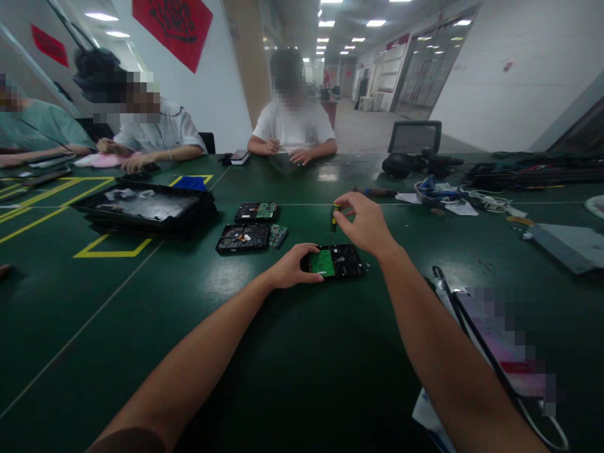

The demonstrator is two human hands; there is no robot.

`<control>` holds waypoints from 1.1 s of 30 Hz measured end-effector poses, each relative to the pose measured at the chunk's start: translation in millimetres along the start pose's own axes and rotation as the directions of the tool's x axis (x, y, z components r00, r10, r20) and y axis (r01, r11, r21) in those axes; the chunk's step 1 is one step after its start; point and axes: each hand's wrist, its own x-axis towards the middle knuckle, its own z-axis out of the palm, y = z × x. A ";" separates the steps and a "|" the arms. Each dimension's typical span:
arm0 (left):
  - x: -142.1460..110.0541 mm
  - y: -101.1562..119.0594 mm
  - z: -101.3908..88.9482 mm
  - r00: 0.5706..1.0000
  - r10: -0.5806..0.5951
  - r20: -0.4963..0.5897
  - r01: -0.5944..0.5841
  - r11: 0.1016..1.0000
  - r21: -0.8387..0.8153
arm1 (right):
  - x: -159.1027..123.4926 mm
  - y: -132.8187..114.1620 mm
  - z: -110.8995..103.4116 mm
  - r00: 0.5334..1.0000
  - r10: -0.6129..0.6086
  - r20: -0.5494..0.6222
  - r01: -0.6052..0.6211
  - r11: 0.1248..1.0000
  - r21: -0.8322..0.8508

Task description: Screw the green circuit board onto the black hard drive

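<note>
Left hand (298, 269): grip closed on black rectangular hard drive with green circuit board (350, 261); right hand (365, 221): grip closed around black-and-yellow screwdriver (333, 220).

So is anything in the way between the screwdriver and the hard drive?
Nothing that I can see. The right hand holds the screwdriver right above the hard drive, and the left hand grips its left end, off to the side.

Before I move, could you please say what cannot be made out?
In the head view:
- screwdriver tip: too small to tell what it touches
- hard drive, left end: hidden by left hand
- green board's print: too small
- white object: cut off by right edge
</note>
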 end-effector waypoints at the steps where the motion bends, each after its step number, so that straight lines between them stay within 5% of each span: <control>1: 0.0 0.2 0.0 1.000 -0.001 -0.001 0.001 1.000 0.000 | 0.0 0.7 0.2 1.000 -0.002 -0.009 0.002 1.000 0.006; 33: 0.5 -2.2 0.8 1.000 0.008 -0.006 -0.008 1.000 0.009 | 0.4 -0.3 -1.4 1.000 0.030 0.004 -0.030 0.999 -0.026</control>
